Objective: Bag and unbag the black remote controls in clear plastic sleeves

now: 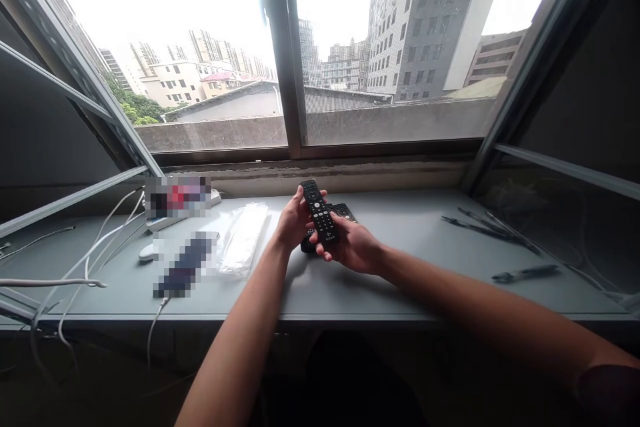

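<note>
A black remote control (317, 205) with white and dark buttons is held up over the table, its far end tilted slightly left. My left hand (294, 219) is closed around its left side, thumb near the top end. On the lower right side, my right hand (356, 244) grips the same remote, with the thumb along its edge near the keypad. Behind and below the hands lie more black remotes; one remote (346, 213) shows at the right and another dark one (308, 244) at the left, both partly hidden.
Clear plastic bags (244, 239) lie left of my hands. Farther left are a blurred-out phone-like object (187, 265), a white power strip (216, 199) and white cables (90, 253). Several pens (525, 273) and dark slim tools (480, 228) lie right on the grey table (400, 213). A window stands behind.
</note>
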The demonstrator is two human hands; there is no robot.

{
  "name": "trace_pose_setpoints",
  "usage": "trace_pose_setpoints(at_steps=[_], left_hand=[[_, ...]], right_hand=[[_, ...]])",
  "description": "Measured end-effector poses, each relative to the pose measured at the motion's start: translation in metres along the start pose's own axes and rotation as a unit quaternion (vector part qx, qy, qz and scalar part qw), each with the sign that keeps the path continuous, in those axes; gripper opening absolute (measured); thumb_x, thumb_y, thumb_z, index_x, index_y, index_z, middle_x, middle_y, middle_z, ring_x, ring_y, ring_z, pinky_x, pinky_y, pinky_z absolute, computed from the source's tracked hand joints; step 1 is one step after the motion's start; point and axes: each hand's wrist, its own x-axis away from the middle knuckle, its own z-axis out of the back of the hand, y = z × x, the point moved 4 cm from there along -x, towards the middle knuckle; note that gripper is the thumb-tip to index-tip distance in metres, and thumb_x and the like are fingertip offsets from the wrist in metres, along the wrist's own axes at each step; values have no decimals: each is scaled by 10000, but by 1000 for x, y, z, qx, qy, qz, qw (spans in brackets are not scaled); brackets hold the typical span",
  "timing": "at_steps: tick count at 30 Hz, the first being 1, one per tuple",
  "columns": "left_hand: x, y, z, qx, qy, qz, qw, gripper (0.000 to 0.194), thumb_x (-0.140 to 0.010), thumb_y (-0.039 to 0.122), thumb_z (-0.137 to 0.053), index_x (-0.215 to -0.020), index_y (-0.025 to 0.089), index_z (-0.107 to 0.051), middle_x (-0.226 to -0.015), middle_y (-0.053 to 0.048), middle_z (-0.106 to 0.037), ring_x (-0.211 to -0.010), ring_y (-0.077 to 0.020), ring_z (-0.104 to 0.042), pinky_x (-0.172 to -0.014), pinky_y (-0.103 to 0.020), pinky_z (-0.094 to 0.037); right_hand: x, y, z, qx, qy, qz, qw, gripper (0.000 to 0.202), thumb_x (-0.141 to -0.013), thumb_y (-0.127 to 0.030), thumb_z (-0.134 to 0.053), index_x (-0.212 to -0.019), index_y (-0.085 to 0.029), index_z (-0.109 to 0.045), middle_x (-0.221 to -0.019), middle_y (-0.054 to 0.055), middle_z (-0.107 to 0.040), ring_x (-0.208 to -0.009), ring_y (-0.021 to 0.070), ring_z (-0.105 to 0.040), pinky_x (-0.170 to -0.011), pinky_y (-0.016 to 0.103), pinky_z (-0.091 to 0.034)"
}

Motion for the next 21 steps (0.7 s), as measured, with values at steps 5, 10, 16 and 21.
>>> trace_pose_setpoints(at_steps=[5,10,16,21], left_hand=[[3,4,0,13,18,-27,999,626,-994,680,-682,-1343,166,-763,-1058,-112,-799,-578,-111,-603,-378,-218,-333],[5,10,-1,13,6,-88,996,540,-1004,642,-707,-1414,292,-736,-1330,-61,-767,-948,-162,-744,-447,-183,-403],[16,7,-5,-24,-70,-87,993,646,-950,635,-789,-1505,328,-670,-1430,-82,-731,-1314,-282,-699,-951,-342,-621],[25,1,-4,-104,-197,-37,974,668,-861,606,-888,-1422,271,-746,-1434,-167,-731,-1312,-364,-707,-809,-347,-627]], right_hand=[[0,3,-2,7,-12,-11,1000,514,-1193,-456,-310,-1290,-132,-697,-1093,160,-793,-800,225,-748,-636,314,-575],[-2,4,2,-15,3,-2,1000,488,-1199,-456,-347,-1269,-131,-705,-1041,130,-767,-717,165,-661,-585,253,-504],[-4,6,7,-27,-8,11,1000,341,-1132,-447,-519,-1157,-170,-716,-995,101,-734,-721,171,-605,-583,260,-457],[-5,8,9,2,13,22,1000,268,-1051,-368,-565,-1048,-148,-716,-900,92,-703,-690,174,-567,-589,280,-435]])
